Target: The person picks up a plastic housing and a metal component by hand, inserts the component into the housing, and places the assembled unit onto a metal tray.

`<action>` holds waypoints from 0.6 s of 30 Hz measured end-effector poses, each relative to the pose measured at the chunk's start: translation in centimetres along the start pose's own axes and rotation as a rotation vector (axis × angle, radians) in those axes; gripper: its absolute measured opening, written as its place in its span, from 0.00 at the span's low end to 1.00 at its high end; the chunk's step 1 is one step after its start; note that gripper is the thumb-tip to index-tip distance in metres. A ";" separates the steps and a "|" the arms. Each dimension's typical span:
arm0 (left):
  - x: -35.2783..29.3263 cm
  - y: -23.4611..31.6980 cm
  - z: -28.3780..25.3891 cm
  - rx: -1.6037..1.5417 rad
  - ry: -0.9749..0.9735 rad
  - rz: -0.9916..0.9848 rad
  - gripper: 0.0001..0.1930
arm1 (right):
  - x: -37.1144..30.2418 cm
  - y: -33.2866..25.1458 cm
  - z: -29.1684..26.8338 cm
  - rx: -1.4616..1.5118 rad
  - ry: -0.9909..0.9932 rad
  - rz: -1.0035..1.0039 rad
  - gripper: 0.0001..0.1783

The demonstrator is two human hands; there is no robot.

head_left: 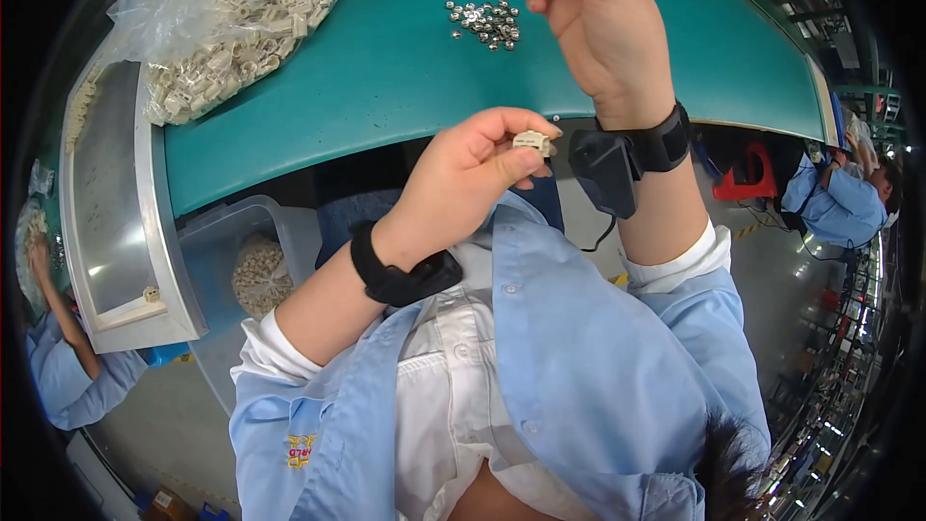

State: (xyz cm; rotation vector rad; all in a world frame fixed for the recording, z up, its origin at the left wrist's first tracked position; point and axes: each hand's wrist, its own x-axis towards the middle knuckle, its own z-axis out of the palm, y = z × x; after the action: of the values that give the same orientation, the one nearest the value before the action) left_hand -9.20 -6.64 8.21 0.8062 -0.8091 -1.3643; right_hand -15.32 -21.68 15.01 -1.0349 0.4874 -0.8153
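My left hand (pixel 463 174) is closed, its thumb and fingers pinching a small cream plastic housing (pixel 531 142) just off the table's near edge. My right hand (pixel 608 24) is raised over the table, right of a scattered pile of small shiny metal discs (pixel 490 24). Its fingers are curled, with the thumb toward them; the top of the picture cuts off the thumb and index tips, so whatever they hold is hidden. One tiny metal piece (pixel 556 118) shows by my left fingertips. Both wrists wear black straps.
A clear plastic bag (pixel 231 39) of many cream housings lies on the green table (pixel 386 87) at left. Beside it stands a metal-framed tray (pixel 125 212); below, a plastic bin (pixel 198 251) holds another filled bag. A red stool (pixel 748 174) and co-workers are farther off.
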 end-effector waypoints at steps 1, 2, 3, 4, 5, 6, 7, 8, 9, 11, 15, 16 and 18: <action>0.1 -0.2 0.2 -0.032 -0.006 -0.053 0.12 | 0.0 -0.1 0.2 0.001 0.004 -0.007 0.08; 0.1 -0.3 0.3 -0.028 -0.013 -0.053 0.12 | 0.1 -0.1 0.4 -0.053 0.017 -0.054 0.07; 0.1 -0.5 0.4 -0.031 -0.042 -0.113 0.11 | 0.2 -0.1 0.5 -0.107 0.030 -0.098 0.06; 0.0 -0.6 0.5 -0.034 -0.071 -0.172 0.11 | 0.2 -0.1 0.7 -0.160 0.043 -0.141 0.06; -0.1 -0.7 0.7 -0.037 -0.100 -0.230 0.10 | 0.1 -0.1 0.9 -0.159 0.045 -0.143 0.06; -0.1 -0.8 0.9 -0.034 -0.101 -0.232 0.10 | -0.1 0.0 1.3 -0.268 0.037 -0.228 0.05; -0.1 -0.7 1.2 0.050 -0.122 -0.239 0.10 | -0.3 0.0 1.6 -0.376 0.029 -0.313 0.05; -0.2 -0.7 1.5 0.135 -0.142 -0.250 0.10 | -0.6 0.1 1.8 -0.482 0.022 -0.395 0.05; -0.4 -0.6 1.6 0.220 -0.161 -0.261 0.10 | -0.7 0.2 1.9 -0.477 0.024 -0.394 0.05; -0.8 -1.1 1.3 0.310 -0.186 -0.190 0.09 | -1.0 0.2 1.8 -0.875 -0.013 -0.805 0.05; -1.6 -0.3 2.1 0.463 -0.259 0.110 0.08 | -0.9 0.8 1.2 -1.354 -0.033 -1.268 0.05; -1.8 0.7 2.9 0.440 -0.276 0.264 0.08 | -0.9 1.0 0.9 -1.498 -0.034 -1.399 0.05; -1.9 1.2 3.3 0.413 -0.296 0.420 0.08 | -1.6 2.7 0.5 -1.517 -0.062 -1.329 0.04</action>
State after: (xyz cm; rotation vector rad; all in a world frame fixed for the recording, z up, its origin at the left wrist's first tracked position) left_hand -11.55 -4.73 10.92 0.6999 -1.4373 -0.9595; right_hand -14.98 -19.37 12.77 -2.9333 0.2448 -1.5792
